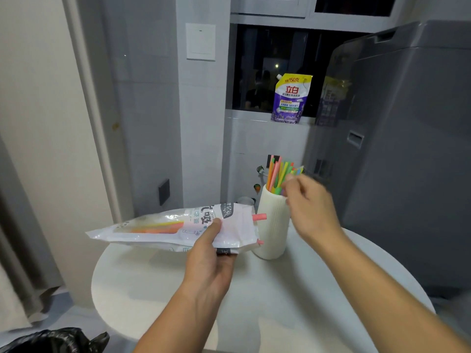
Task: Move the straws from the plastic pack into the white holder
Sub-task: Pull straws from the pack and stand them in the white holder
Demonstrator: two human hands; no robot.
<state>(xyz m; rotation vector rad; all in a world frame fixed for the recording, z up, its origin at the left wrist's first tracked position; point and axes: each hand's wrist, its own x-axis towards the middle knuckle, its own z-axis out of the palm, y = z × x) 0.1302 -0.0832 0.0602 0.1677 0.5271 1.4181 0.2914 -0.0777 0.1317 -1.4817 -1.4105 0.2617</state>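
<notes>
Left hand (206, 261): pinches plastic pack (173, 226), held level above worktop (254, 301); pink straw (259, 217) juts from its 3 o'clock end
Right hand (309, 202): blurred, fingers curled at straws (276, 174) in white holder (272, 225); grip unclear

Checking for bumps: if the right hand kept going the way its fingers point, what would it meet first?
Most likely the straws standing in the holder: the right hand points up-left with its fingertips already at them. The hand is blurred, so contact is unclear.
</notes>
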